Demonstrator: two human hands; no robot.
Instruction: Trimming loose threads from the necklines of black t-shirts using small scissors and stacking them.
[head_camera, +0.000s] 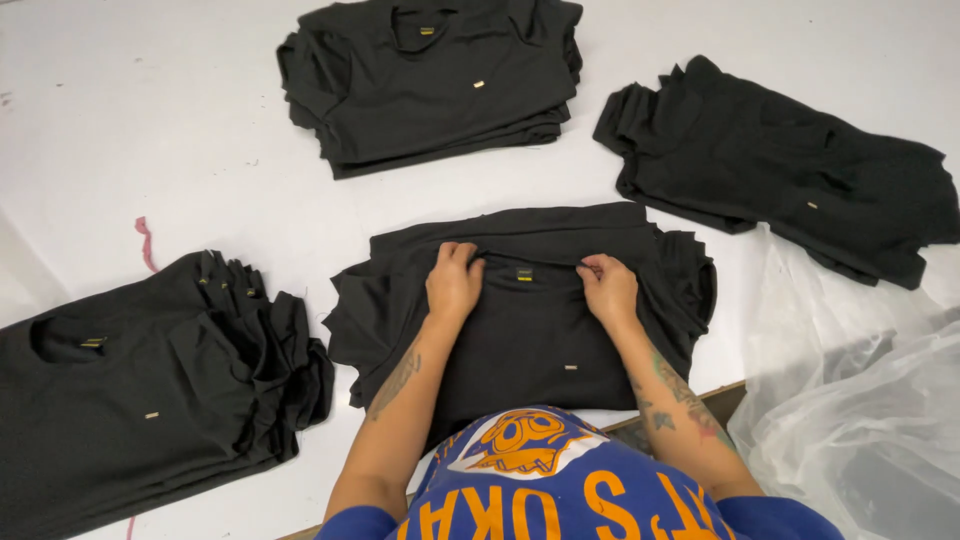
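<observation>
Garment workshop, packing or finishing end by the look of it. I'm at a big white bench (150, 130) with four stacks of identical black T-shirts: one at far centre (430, 80), one at far right (780, 170), one at my left (140, 390), one right in front of me (530, 320). Every shirt has the same small neck label and the same small tag low on the front, so it's batch work, not home laundry. Heap of clear plastic bags (860, 400) at the right edge. Pink scrap of cloth or tape (146, 243) lies on the bench surface.
</observation>
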